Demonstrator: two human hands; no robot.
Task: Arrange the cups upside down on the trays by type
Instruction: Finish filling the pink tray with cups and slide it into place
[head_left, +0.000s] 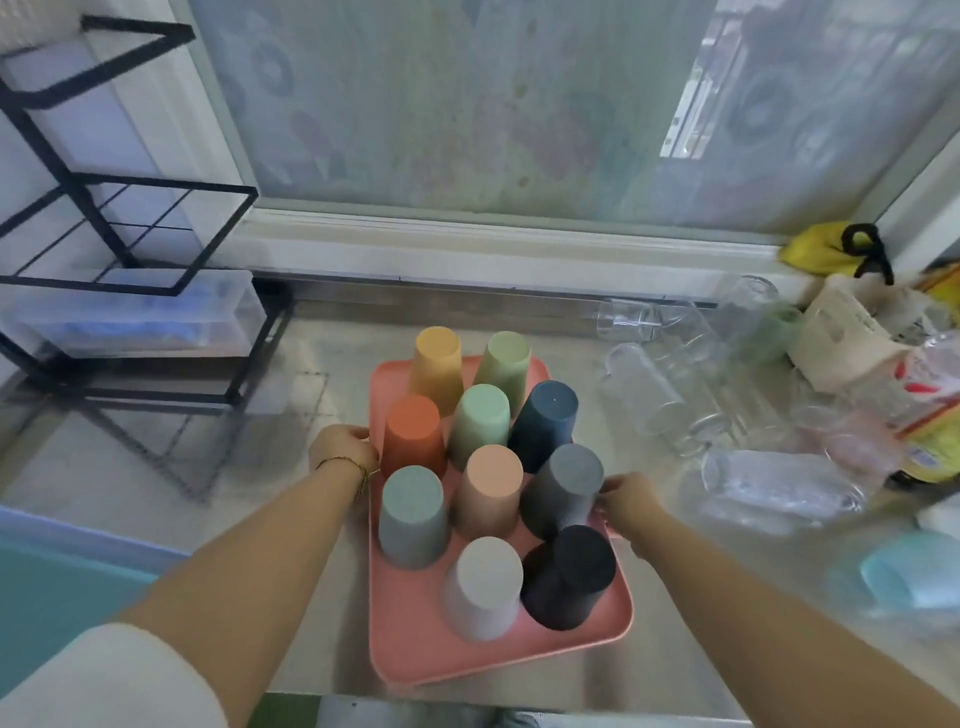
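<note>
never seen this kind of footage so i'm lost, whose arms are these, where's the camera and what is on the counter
There is no machine: a person works bare-handed, and the one picture comes from a camera worn on their head, looking down. The left hand grips the left edge of a pink rectangular plastic tray, and the right hand grips its right edge. Matte coloured plastic cups stand upside down on it. On the steel counter to the right, several clear glass cups lie on their sides.
</note>
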